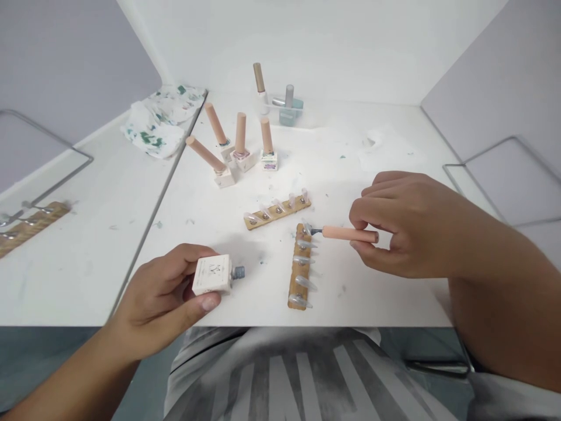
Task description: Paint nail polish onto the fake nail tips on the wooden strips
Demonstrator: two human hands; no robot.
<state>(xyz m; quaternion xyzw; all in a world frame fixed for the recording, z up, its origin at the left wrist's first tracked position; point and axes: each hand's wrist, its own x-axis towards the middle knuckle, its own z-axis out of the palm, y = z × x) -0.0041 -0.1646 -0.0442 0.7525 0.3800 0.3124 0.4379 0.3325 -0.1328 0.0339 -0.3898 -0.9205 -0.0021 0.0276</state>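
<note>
My left hand (164,301) is closed round a square white nail polish bottle (213,273), tipped on its side with its uncapped grey neck pointing right. In my right hand (401,225), thumb and fingers pinch the peach handle of a nail polish brush (348,234). The dark brush tip meets the farthest false nail on a wooden nail stand (300,269), which lies lengthwise before me and carries several pale, glossy false nails. Just beyond it, a second wooden nail stand (278,211) lies slantwise with more clear nails.
Several peach-capped polish bottles (241,146) stand farther back. Behind them is a clear tray (284,111) with other bottles. A stained white cloth (160,123) lies at back left, and another wooden stand (35,225) at far left. Wire frames (486,153) flank both sides.
</note>
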